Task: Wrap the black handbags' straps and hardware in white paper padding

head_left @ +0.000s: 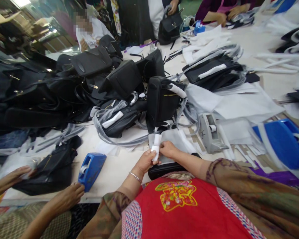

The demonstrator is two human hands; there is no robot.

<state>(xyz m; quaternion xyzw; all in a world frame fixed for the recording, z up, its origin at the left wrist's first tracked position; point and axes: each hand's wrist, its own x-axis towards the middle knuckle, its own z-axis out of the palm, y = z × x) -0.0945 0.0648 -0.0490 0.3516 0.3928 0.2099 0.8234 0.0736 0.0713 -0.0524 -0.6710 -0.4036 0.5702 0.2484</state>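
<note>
Beyond the far edge of the red apron [176, 215], the two hands sit close together. The left forearm [129, 184] angles in from the apron's left, a silver bangle [135, 177] at the wrist, and the left hand [147, 161] grips with curled fingers. From the apron's right the right forearm [191, 164] slants in, the right hand [167, 149] bending its fingers toward the left. Patterned sleeves [239, 186] flank the apron, leaving both wrists bare of cloth.

A narrow, white, paper-like wrap [155, 148] held above a black, leather-look bag [165, 170]
The bangled left hand [146, 160] pinches the wrap; the right hand [167, 149] curls just beside it; a grey plastic tape dispenser [204, 131] stands rightward; a blue plastic tape dispenser [94, 171] sits leftward, by a co-worker's hand [69, 196]; black handbags [124, 79] heap beyond.
</note>
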